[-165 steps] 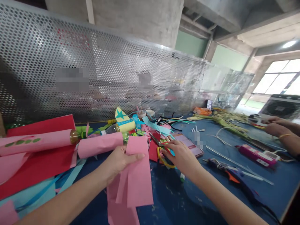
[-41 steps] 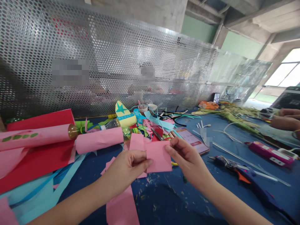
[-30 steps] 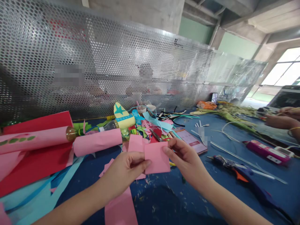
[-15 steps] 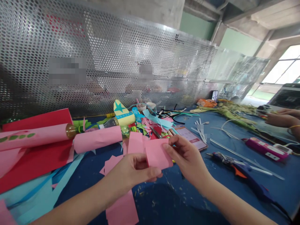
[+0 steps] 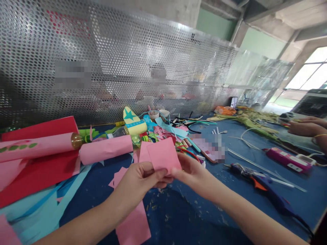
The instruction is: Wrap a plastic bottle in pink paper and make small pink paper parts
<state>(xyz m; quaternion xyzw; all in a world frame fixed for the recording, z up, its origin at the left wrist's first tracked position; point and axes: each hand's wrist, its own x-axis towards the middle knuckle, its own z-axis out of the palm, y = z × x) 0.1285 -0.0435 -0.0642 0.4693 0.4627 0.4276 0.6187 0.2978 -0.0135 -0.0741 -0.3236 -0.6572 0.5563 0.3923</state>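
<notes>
A square of pink paper [image 5: 163, 154] is held up over the blue table in both hands. My left hand [image 5: 148, 175] pinches its lower edge between thumb and fingers. At the lower right corner, my right hand [image 5: 190, 173] grips the same paper, thumb in front and fingers behind. Whether the square is one sheet or folded layers, I cannot tell. Behind it more pink paper [image 5: 143, 149] shows in part. Under my left wrist lie further pink paper pieces [image 5: 134, 224]. A bottle wrapped in pink paper [image 5: 106, 149] rests to the left, its green cap end toward the middle.
A glue gun [image 5: 265, 190] and a purple power strip [image 5: 290, 160] with a white plug lie on the right. A phone [image 5: 206, 149] lies behind my right hand. Red paper [image 5: 53, 177] spreads at left. Another person's hand [image 5: 305, 127] is at far right. A perforated metal screen [image 5: 163, 51] stands behind.
The pink square has turned and shifted slightly left. My right hand has moved from its upper right side down to the lower right corner, nearer my left hand.
</notes>
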